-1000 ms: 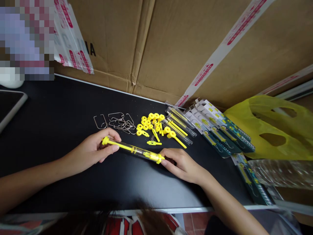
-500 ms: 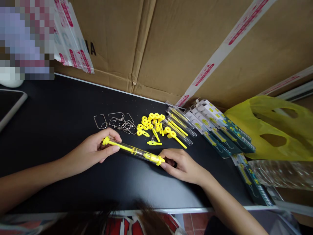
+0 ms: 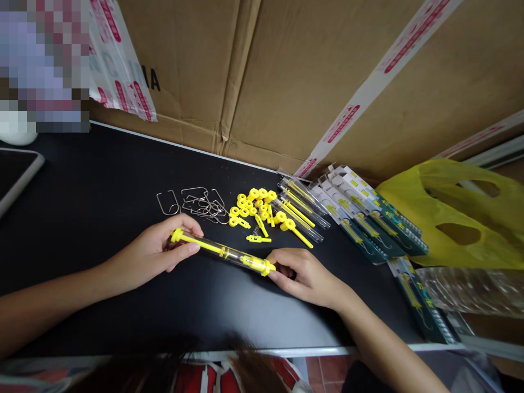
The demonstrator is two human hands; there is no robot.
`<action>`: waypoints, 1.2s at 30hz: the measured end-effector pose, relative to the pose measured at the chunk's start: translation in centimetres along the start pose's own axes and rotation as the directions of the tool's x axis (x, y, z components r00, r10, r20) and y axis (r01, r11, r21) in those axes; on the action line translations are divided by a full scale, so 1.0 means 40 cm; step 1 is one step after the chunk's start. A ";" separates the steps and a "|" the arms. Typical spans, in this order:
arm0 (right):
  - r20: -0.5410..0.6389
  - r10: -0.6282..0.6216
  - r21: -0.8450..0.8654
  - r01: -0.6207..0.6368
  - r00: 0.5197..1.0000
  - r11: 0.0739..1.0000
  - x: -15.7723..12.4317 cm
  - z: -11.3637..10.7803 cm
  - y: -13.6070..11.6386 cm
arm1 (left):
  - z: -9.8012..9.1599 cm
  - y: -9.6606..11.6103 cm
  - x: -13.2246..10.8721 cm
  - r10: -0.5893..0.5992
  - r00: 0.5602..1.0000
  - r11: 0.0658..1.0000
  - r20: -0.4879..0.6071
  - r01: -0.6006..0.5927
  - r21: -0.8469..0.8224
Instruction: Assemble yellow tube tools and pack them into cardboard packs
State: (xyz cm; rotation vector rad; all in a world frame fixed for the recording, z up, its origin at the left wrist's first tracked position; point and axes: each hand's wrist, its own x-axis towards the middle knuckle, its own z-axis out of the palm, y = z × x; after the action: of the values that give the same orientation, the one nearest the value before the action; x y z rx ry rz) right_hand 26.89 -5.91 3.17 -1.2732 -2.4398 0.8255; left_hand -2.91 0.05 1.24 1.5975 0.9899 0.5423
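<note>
A clear plastic tube [image 3: 229, 252] with a yellow plunger inside and yellow caps lies across the black table [image 3: 102, 180] between my hands. My left hand [image 3: 158, 252] is closed round the tube's left end, thumb under the yellow cap. At the tube's right yellow end, my right hand [image 3: 305, 275] pinches with its fingertips. Just beyond the tube lie loose yellow plastic parts [image 3: 254, 210] and a tangle of bent metal wires [image 3: 196, 203].
More clear tubes [image 3: 303, 210] and packaged cards [image 3: 368, 218] lie to the right. A yellow plastic bag [image 3: 462, 218] and a clear bag [image 3: 470, 289] sit at the far right. Taped cardboard boxes [image 3: 295, 76] stand behind. A tablet edge [image 3: 18, 174] shows at left.
The tube has slid slightly rightward and my right fingertips have closed onto its yellow end. My left hand has stayed in place.
</note>
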 end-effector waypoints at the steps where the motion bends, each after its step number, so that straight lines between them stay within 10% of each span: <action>1: 0.000 0.002 -0.002 -0.002 1.000 1.000 0.001 0.000 0.000 | 0.000 0.000 0.000 -0.004 1.000 1.000 0.002 0.004 0.000; 36: -0.001 -0.012 -0.019 0.012 1.000 1.000 0.004 -0.002 -0.003 | 0.000 0.002 0.001 -0.011 1.000 1.000 0.009 0.011 0.008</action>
State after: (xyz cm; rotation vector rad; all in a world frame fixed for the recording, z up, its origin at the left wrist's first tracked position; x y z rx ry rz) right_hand 26.73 -5.80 3.31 -1.2640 -2.4577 0.8008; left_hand -2.87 0.10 1.32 1.5996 0.9952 0.5239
